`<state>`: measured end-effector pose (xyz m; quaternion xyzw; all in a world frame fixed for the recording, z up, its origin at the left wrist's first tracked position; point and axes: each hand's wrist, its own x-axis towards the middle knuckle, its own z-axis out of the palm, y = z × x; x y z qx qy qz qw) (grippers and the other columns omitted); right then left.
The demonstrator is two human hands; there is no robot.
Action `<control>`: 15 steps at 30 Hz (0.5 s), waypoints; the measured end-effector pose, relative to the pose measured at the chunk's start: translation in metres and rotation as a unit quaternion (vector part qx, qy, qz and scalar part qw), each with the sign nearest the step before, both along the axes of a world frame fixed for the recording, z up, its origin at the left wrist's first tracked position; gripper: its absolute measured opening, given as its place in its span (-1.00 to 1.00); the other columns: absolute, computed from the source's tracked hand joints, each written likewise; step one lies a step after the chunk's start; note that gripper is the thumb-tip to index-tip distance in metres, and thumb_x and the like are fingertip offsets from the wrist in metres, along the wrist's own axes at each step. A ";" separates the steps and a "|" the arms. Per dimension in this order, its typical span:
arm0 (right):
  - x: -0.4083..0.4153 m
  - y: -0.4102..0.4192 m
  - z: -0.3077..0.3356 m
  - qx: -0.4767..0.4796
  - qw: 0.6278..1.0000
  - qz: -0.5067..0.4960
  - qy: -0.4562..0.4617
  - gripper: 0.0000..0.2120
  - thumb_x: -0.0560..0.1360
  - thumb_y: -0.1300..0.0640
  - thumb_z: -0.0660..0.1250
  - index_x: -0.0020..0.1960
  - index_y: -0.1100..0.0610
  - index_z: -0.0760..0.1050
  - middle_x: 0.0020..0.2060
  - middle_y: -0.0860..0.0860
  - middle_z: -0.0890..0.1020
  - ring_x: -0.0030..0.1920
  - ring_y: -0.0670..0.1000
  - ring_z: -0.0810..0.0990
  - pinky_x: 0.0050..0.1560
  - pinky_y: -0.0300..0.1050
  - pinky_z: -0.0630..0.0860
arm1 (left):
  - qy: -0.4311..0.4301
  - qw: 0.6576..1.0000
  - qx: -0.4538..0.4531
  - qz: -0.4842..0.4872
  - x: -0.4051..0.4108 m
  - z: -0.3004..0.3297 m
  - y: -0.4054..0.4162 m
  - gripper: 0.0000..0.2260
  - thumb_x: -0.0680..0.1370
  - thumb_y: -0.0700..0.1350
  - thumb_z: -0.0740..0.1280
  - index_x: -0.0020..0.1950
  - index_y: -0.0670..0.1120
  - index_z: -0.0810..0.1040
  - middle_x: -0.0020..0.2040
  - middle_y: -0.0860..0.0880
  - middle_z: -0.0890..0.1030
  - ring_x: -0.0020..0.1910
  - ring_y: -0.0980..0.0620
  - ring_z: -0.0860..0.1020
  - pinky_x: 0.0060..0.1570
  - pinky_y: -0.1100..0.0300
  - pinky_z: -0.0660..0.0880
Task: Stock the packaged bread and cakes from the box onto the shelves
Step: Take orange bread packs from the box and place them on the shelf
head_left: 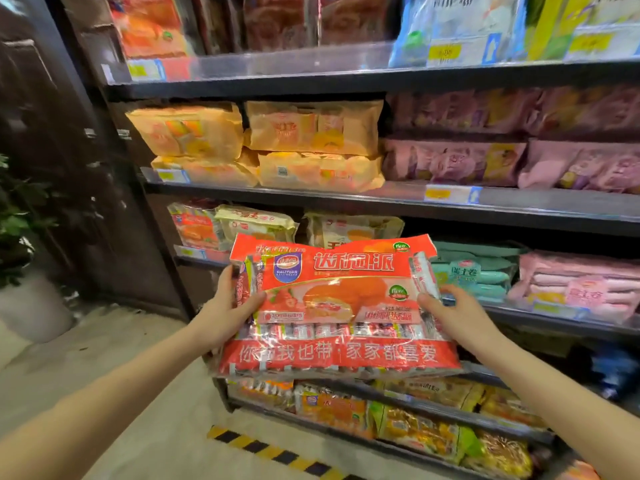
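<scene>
Large red bag of cakes [341,306] held flat-ish in front of the shelves, face up toward the camera, one hand on each short side. Left hand [228,308]: thumb lies over the bag's front, the other fingers curled behind its edge and mostly hidden, so it grips by a pinch through the film. Right hand [453,315]: thumb on the front near the side seam, remaining fingers tucked behind the bag, out of sight; how they spread there cannot be told. The bag hangs between the two sets of fingers, beyond the fingertips lies the third shelf [554,317] with cream bags [256,225] to the far side of the left fingers and green roll packs [481,271] past the right fingers. Below the wrists, a lower shelf [450,412] holds orange and yellow packs [415,431]. The box is not in view. Judgement: the step is carrying the bag to a slot; a matching red pack [194,225] sits beyond the left fingers, so that row looks the likely home, though the gap there seems tight. To do it well: keep both grips at the sides, not squeezing the middle where the cakes sit; lead with the far edge, slide in level over the shelf lip, label outward, then release the fingers only once the shelf bears the weight. Slippery film may slide in the pinch.
</scene>
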<state>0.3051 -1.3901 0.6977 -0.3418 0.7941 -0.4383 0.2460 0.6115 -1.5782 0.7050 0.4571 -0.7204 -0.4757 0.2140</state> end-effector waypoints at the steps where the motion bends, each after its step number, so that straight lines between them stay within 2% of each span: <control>1: 0.004 -0.006 -0.004 0.003 1.000 -0.012 -0.004 -0.46 0.50 -0.09 0.30 0.38 0.13 0.28 0.02 0.05 0.53 -0.20 -0.05 0.55 -0.28 -0.13 0.47 | -0.005 1.000 -0.002 -0.011 0.000 -0.001 -0.013 -0.19 0.33 0.33 0.37 0.43 0.25 -0.02 0.23 0.04 0.51 0.02 0.00 0.64 0.09 -0.13 0.55; 3: 0.009 -0.017 -0.012 0.011 0.999 -0.037 -0.005 -0.43 0.48 -0.13 0.31 0.38 0.11 0.28 0.14 0.09 0.53 -0.06 0.06 0.58 -0.07 0.01 0.54 | -0.025 0.999 -0.007 -0.030 -0.002 -0.006 -0.036 -0.16 0.33 0.35 0.35 0.46 0.19 -0.03 0.24 0.02 0.50 0.04 -0.02 0.62 0.11 -0.13 0.53; 5: 0.010 -0.024 -0.020 0.021 0.998 -0.051 0.002 -0.41 0.46 -0.17 0.31 0.37 0.11 0.28 0.15 0.09 0.54 0.00 0.09 0.58 0.00 0.06 0.54 | -0.033 0.998 -0.006 -0.046 -0.007 -0.013 -0.052 -0.16 0.35 0.31 0.33 0.48 0.17 -0.06 0.25 0.00 0.50 0.07 -0.03 0.61 0.13 -0.13 0.52; 7: 0.011 -0.030 -0.028 0.025 0.998 -0.062 0.002 -0.39 0.45 -0.19 0.31 0.37 0.11 0.28 0.09 0.06 0.57 -0.05 0.06 0.60 -0.09 0.01 0.54 | -0.032 0.998 -0.010 -0.059 -0.010 -0.026 -0.066 -0.14 0.35 0.34 0.32 0.49 0.17 -0.07 0.26 -0.01 0.51 0.09 -0.04 0.60 0.16 -0.13 0.50; 10: 0.011 -0.037 -0.042 0.018 0.997 -0.072 -0.001 -0.43 0.47 -0.13 0.31 0.37 0.12 0.26 -0.12 -0.04 0.59 -0.21 -0.03 0.63 -0.30 -0.12 0.49 | -0.031 0.997 -0.006 -0.074 -0.014 -0.053 -0.087 -0.06 0.25 0.48 0.31 0.48 0.22 -0.06 0.27 0.00 0.52 0.12 -0.04 0.59 0.16 -0.13 0.49; 12: 0.012 -0.041 -0.054 0.015 0.997 -0.076 0.011 -0.45 0.49 -0.11 0.30 0.38 0.07 0.24 -0.17 -0.07 0.59 -0.26 -0.06 0.63 -0.36 -0.18 0.46 | -0.030 0.996 -0.016 -0.079 -0.019 -0.072 -0.098 -0.07 0.24 0.50 0.28 0.47 0.22 -0.04 0.26 0.02 0.53 0.12 -0.03 0.59 0.15 -0.11 0.50; 14: 0.012 -0.047 -0.072 0.006 0.996 -0.081 0.019 -0.45 0.49 -0.09 0.29 0.40 0.04 0.22 -0.13 -0.06 0.59 -0.25 -0.08 0.61 -0.35 -0.18 0.46 | -0.016 0.995 -0.056 -0.079 -0.027 -0.089 -0.103 -0.24 0.35 0.42 0.28 0.44 0.27 0.02 0.19 0.16 0.55 0.09 0.10 0.58 0.14 0.03 0.51; 15: 0.013 -0.050 -0.083 -0.004 0.996 -0.089 0.028 -0.46 0.49 -0.08 0.30 0.40 0.04 0.22 -0.06 -0.01 0.61 -0.24 -0.09 0.59 -0.30 -0.16 0.47 | -0.004 0.993 -0.084 -0.077 -0.032 -0.098 -0.103 -0.39 0.41 0.34 0.29 0.36 0.40 0.06 0.12 0.29 0.55 0.07 0.26 0.56 0.11 0.19 0.50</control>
